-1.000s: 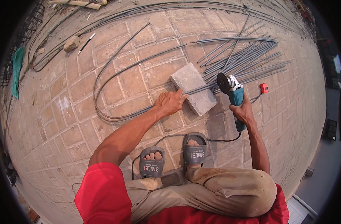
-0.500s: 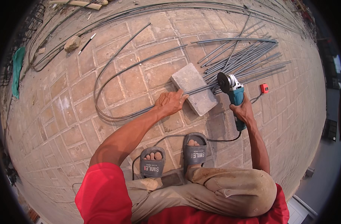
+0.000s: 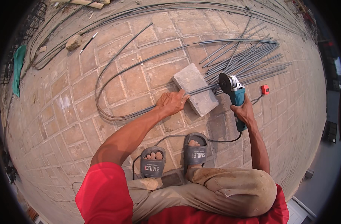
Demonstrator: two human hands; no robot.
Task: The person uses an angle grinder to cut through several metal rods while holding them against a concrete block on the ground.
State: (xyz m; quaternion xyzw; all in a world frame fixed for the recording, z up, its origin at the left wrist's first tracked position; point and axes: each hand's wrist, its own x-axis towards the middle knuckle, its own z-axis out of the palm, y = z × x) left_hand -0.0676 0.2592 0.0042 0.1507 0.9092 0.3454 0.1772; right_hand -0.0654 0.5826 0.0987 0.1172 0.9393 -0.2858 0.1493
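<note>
My left hand (image 3: 172, 102) is closed around a few steel rods (image 3: 203, 89), pressing them onto a grey concrete block (image 3: 194, 72). Left of that hand, the long rods curve back in a wide loop (image 3: 99, 98). In my right hand (image 3: 244, 112) is a teal angle grinder (image 3: 236, 96), gripped round its body. Its dark cutting disc (image 3: 225, 83) stands upright beside the rod ends at the block's right side. Whether the disc touches the rods I cannot tell. Behind the block lies a pile of cut rods (image 3: 249, 56), fanned out on the brick paving.
A red tape measure (image 3: 265, 89) lies right of the grinder. The grinder's black cord (image 3: 224, 140) runs past my sandals (image 3: 196, 151). At the far left are a black-and-white marker (image 3: 89, 42), a stone (image 3: 73, 42) and a green cloth (image 3: 18, 71). Long rods (image 3: 159, 5) stretch across the far side.
The view has shifted very slightly. Both hands, the rods and the grinder keep the same places relative to the block.
</note>
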